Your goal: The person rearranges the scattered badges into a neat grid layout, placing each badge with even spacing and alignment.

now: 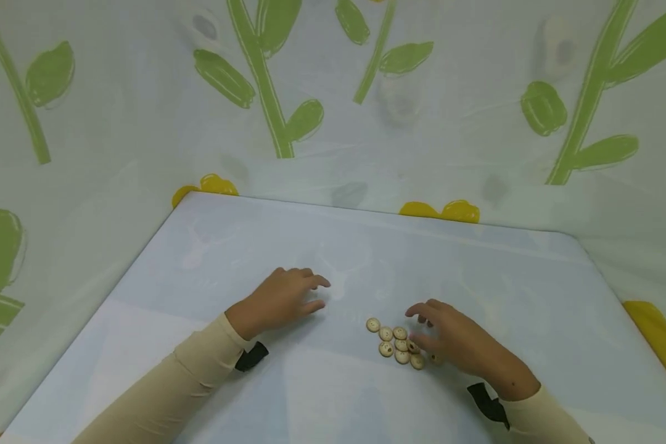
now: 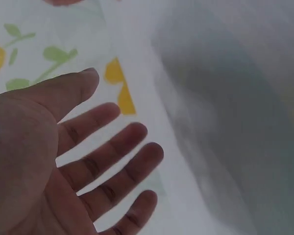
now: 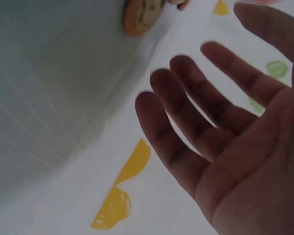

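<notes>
Several round, tan wooden discs with dark markings and browner rims lie in a loose cluster on the table, right of its middle. My right hand hovers over the right side of this cluster, fingers loosely bent, hiding part of it. In the right wrist view, that hand has spread fingers and an empty palm; one disc shows at the top edge. To the left of the discs, my left hand is held above the table with nothing in it. Its fingers are spread and relaxed in the left wrist view.
A pale, whitish-blue table top spreads under both hands. Behind it and at its sides hangs white cloth printed with green stems, leaves and yellow flowers. Beige sleeves and black straps cover the wrists.
</notes>
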`<state>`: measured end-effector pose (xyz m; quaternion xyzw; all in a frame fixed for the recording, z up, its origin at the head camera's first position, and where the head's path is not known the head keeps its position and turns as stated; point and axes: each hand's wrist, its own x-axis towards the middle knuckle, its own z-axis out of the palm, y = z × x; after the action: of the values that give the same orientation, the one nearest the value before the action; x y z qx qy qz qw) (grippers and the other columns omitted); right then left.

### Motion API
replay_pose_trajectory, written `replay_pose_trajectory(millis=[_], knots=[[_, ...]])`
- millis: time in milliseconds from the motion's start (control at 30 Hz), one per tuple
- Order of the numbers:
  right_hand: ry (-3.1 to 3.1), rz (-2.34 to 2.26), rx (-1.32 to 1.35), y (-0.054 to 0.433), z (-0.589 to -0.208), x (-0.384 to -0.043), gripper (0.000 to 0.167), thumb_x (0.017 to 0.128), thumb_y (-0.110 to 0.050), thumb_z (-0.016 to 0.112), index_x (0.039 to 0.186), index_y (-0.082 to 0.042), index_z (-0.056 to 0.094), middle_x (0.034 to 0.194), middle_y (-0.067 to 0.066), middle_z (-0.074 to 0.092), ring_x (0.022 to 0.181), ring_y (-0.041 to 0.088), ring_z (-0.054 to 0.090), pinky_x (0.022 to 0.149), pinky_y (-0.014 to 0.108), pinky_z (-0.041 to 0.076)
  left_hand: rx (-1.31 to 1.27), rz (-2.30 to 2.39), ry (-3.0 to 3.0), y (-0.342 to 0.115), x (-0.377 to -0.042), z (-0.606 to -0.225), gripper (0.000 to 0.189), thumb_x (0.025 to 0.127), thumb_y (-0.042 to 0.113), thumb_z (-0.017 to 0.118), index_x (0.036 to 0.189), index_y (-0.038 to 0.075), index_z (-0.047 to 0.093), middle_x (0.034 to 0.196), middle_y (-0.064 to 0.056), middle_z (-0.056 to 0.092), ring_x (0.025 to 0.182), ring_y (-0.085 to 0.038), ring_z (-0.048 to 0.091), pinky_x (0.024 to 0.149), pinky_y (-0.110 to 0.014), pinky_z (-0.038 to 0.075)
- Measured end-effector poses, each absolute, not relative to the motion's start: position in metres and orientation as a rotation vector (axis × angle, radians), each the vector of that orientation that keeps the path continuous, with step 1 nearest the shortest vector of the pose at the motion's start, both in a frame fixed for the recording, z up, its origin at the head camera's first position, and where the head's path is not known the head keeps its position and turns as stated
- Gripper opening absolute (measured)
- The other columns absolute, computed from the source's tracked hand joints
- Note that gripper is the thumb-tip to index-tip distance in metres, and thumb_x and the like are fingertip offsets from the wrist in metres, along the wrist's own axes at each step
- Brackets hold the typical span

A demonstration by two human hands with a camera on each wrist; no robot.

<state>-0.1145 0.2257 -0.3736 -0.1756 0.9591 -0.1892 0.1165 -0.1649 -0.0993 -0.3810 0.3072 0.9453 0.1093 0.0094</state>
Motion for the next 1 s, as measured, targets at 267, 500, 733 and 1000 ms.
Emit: replay_pose_trajectory(millis=[267, 500, 733, 1000], knots=[[2.716, -0.561, -0.494, 0.226, -0.379, -0.116, 0.024, 0.084, -0.026, 0.081, 0.102, -0.022, 0.066, 0.086, -0.009, 0.057, 0.081, 0.009, 0.051, 0.069, 0.026, 0.047, 1.285, 0.327, 2.838, -0.048, -0.156, -0.388, 0.025, 0.093, 0.03, 0.072, 0.118, 0.026, 0.071, 0.102, 0.006, 0.07, 0.087, -0.01, 0.066, 0.072, -0.03, 0.045], [2.692, -0.565, -0.583, 0.229, -0.385, -0.117, 0.024, 0.083, -0.026, 0.082, 0.101, -0.023, 0.067, 0.084, -0.012, 0.055, 0.079, 0.006, 0.05, 0.07, 0.026, 0.046, 1.368, 0.245, 2.853, -0.036, -0.147, -0.396, 0.025, 0.093, 0.032, 0.072, 0.118, 0.031, 0.071, 0.105, 0.009, 0.071, 0.089, -0.012, 0.066, 0.074, -0.03, 0.046], [2.719, -0.544, -0.645, 0.229, -0.389, -0.117, 0.019, 0.084, -0.025, 0.081, 0.097, -0.023, 0.068, 0.082, -0.014, 0.055, 0.077, 0.002, 0.049, 0.068, 0.024, 0.046, 1.411, 0.16, 2.887, -0.036, -0.143, -0.396, 0.027, 0.092, 0.033, 0.073, 0.119, 0.035, 0.07, 0.105, 0.011, 0.071, 0.089, -0.011, 0.064, 0.074, -0.029, 0.047], [2.699, -0.577, -0.651, 0.229, -0.391, -0.118, 0.016, 0.085, -0.023, 0.079, 0.097, -0.02, 0.068, 0.083, -0.013, 0.054, 0.076, 0.002, 0.048, 0.068, 0.024, 0.045, 1.436, 0.175, 2.88, -0.035, -0.143, -0.4, 0.027, 0.09, 0.032, 0.076, 0.117, 0.035, 0.072, 0.106, 0.01, 0.069, 0.089, -0.011, 0.062, 0.072, -0.027, 0.045]])
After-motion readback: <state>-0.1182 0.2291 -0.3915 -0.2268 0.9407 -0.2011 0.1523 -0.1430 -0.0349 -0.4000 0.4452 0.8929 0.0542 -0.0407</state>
